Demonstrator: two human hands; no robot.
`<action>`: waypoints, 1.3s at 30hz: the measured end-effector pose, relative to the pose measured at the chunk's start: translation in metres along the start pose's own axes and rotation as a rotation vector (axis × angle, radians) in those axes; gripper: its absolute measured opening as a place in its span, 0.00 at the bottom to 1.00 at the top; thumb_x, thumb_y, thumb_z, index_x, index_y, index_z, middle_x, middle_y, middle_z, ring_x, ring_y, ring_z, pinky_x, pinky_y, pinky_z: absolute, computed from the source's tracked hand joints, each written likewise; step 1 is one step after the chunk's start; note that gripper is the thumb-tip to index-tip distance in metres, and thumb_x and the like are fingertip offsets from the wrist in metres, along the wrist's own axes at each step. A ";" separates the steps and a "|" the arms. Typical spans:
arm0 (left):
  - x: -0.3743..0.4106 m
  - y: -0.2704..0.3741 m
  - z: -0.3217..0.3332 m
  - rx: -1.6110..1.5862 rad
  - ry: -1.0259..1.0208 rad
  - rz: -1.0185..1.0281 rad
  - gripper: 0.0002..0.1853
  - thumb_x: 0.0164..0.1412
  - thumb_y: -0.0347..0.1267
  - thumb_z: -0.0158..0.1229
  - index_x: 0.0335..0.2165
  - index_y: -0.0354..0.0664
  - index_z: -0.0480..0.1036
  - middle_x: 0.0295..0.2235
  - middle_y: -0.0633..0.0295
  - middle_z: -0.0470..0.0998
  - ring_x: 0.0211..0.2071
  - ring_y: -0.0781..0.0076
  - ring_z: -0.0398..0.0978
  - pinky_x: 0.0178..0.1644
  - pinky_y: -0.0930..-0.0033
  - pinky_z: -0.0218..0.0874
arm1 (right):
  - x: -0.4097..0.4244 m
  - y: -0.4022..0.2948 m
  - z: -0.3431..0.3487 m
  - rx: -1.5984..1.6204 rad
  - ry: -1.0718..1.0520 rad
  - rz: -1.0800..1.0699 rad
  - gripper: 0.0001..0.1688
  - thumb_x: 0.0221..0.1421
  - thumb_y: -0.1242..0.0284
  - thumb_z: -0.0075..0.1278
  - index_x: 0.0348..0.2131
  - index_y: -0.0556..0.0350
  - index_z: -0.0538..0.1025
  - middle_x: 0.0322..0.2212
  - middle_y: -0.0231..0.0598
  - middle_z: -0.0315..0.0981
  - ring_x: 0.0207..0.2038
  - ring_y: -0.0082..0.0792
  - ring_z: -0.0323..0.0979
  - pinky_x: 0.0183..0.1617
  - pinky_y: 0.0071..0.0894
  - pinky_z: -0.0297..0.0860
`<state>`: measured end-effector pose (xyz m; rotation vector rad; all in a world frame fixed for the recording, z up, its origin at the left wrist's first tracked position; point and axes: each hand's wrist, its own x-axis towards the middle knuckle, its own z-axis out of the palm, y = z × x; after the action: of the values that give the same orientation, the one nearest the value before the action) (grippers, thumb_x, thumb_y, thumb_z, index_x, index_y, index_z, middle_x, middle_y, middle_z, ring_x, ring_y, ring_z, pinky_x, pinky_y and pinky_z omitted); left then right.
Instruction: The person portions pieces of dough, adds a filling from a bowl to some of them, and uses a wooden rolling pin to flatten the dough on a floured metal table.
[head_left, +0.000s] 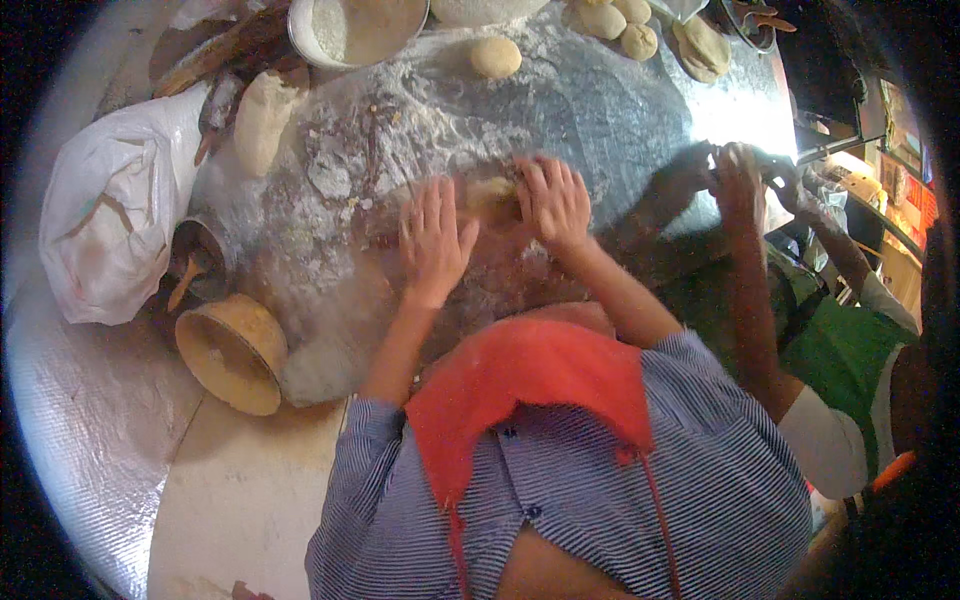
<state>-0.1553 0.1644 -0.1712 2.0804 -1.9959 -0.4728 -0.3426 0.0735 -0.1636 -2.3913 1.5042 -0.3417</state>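
Both of my hands lie flat, palms down, over a pale roll (491, 196) on the floured worktop (600, 105). Blur and my fingers hide most of the roll, so dough or a rolling pin cannot be told apart. My left hand (437, 232) covers its left part, thumb spread from the fingers. On its right end rests my right hand (555, 199), fingers slightly apart and blurred. Loose flour (330, 180) and crumbs cover the surface around them. Beyond my hands sits a round dough ball (496, 58).
A metal bowl (295, 34) holding flour stands at the back. Leftward are a long dough piece (259, 124), a white plastic sack (112, 217), a metal pot (214, 244) and a tilted bowl (231, 356). Several dough balls (639, 41) lie back right. A co-worker's hand (739, 180) works at right.
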 end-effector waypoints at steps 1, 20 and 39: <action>0.008 0.000 -0.005 0.030 -0.008 0.012 0.30 0.61 0.44 0.47 0.58 0.42 0.58 0.58 0.53 0.60 0.59 0.53 0.57 0.61 0.46 0.46 | 0.012 0.000 -0.006 0.003 -0.016 0.008 0.15 0.55 0.66 0.47 0.43 0.49 0.72 0.39 0.39 0.68 0.40 0.42 0.68 0.43 0.36 0.66; 0.025 -0.107 -0.087 0.158 0.394 -0.164 0.21 0.58 0.37 0.56 0.49 0.45 0.67 0.42 0.55 0.70 0.43 0.59 0.70 0.46 0.53 0.60 | -0.016 -0.013 0.006 0.278 -0.103 0.257 0.33 0.46 0.65 0.56 0.50 0.57 0.65 0.39 0.52 0.69 0.41 0.52 0.69 0.44 0.48 0.66; -0.022 -0.053 -0.039 -1.103 -0.005 -0.739 0.31 0.53 0.22 0.43 0.57 0.37 0.50 0.46 0.49 0.68 0.36 0.58 0.75 0.23 0.66 0.75 | -0.007 -0.004 -0.063 1.976 -0.136 0.779 0.13 0.61 0.67 0.46 0.41 0.56 0.71 0.34 0.36 0.72 0.36 0.32 0.72 0.40 0.36 0.72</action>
<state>-0.0918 0.1870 -0.1529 1.8630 -0.5329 -1.3040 -0.3642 0.0737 -0.1040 -0.2625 0.8861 -0.8291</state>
